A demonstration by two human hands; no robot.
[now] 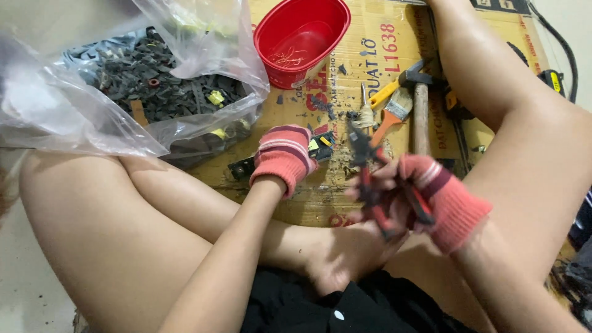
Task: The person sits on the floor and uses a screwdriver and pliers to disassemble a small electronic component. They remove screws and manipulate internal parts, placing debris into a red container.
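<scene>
You sit cross-legged on a pale floor with a flattened cardboard sheet (370,37) spread in front of you; on it a red plastic tub (301,38), a hammer (420,105) with wooden handle, a paintbrush (391,114), dark scraps; a clear plastic bag (123,80) of dark plastic parts lies at your left knee. Pliers (373,179) with red-and-black handles sit in your right hand (419,194); long axis runs roughly away from you, nose pointing up toward the cardboard's far side, handles down toward your foot; blurred, so jaw state can't be told. Your right hand, in a red knit glove, is closed round the handles. Your left hand (283,157), same glove, is curled down on a small black-and-yellow part (320,147) on the cardboard; whether it grips or only touches, can't tell.
</scene>
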